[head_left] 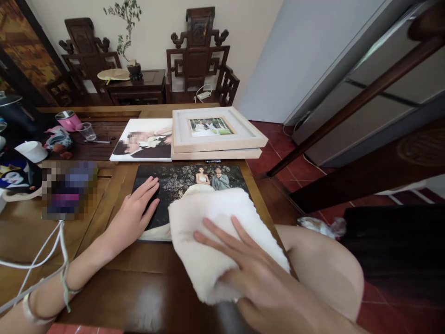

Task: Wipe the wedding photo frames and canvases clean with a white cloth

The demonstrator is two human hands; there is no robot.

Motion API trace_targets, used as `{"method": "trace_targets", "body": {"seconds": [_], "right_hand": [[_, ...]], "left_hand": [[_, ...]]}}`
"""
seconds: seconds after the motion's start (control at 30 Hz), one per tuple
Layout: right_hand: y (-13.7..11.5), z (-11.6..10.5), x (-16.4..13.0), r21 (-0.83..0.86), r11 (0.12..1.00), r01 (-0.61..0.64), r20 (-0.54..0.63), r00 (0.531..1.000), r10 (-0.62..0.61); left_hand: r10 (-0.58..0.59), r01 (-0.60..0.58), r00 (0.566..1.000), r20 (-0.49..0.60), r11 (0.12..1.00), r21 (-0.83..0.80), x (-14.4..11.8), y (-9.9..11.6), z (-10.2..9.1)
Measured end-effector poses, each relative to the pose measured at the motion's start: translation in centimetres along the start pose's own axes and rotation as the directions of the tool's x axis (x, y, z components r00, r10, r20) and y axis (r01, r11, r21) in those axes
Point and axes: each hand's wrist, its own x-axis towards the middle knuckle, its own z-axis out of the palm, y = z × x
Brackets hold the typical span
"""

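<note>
A dark wedding photo panel (163, 185) lies flat near the table's right edge, with two people in formal clothes printed on it. My left hand (137, 211) rests on the panel's left side, fingers stretched out and holding nothing. A fluffy white cloth (219, 208) covers the lower right part of the panel and hangs over toward the table edge. On top of this cloth is my right hand (243, 260), its fingers spread across the fabric and one tucked into a fold. Part of the panel beneath the cloth is hidden.
Behind the panel lie a white-edged photo print (146, 139) and stacked pale frames (219, 130). Left are a blurred phone-like object (69, 190) with a white cable (62, 241), a pink mug (68, 121) and a clear cup (86, 131). A wooden chair (382, 162) stands right.
</note>
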Motion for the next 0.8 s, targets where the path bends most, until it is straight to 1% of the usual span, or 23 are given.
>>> {"method": "trace_targets", "body": {"seconds": [0.07,0.2,0.27,0.37,0.47,0.53,0.63,0.7,0.8], "right_hand": [[1.5,-0.4,1.3,0.000,0.999,-0.036,-0.009,0.999,0.036],[5.7,-1.2,4.9,-0.050,0.993,-0.105,-0.099,0.990,0.100],[7.6,-1.6,6.5,-0.080,0.986,-0.147,-0.111,0.984,0.138],[8.8,-1.7,7.9,-0.112,0.973,-0.203,-0.108,0.976,0.191],[7.8,-1.2,7.5,-0.106,0.977,-0.184,-0.122,0.978,0.171],[6.1,-0.6,6.2,-0.084,0.986,-0.141,-0.116,0.985,0.131],[2.8,0.5,3.3,-0.037,0.998,-0.050,-0.085,0.995,0.047],[0.8,1.2,1.5,-0.034,0.999,0.008,-0.070,0.997,-0.010],[-0.9,1.9,-0.1,-0.048,0.997,0.063,-0.052,0.996,-0.066]], "left_hand": [[0.003,-0.003,1.000,0.008,1.000,0.007,0.0,0.0,0.0],[0.000,0.000,1.000,0.010,1.000,0.012,-0.1,0.0,-0.1],[-0.012,0.012,1.000,0.006,1.000,0.015,0.0,0.1,-0.1],[-0.023,0.023,1.000,0.003,1.000,0.017,0.0,0.1,-0.1],[-0.012,0.012,1.000,0.003,1.000,0.013,0.0,0.0,-0.1],[-0.008,0.008,1.000,0.002,1.000,0.015,-0.1,-0.1,0.0],[-0.019,0.019,1.000,0.005,1.000,0.023,-0.1,0.0,0.1],[-0.029,0.029,1.000,0.011,0.999,0.023,0.0,0.1,0.0],[-0.033,0.033,0.999,0.016,0.999,0.016,0.0,0.2,0.0]]}}
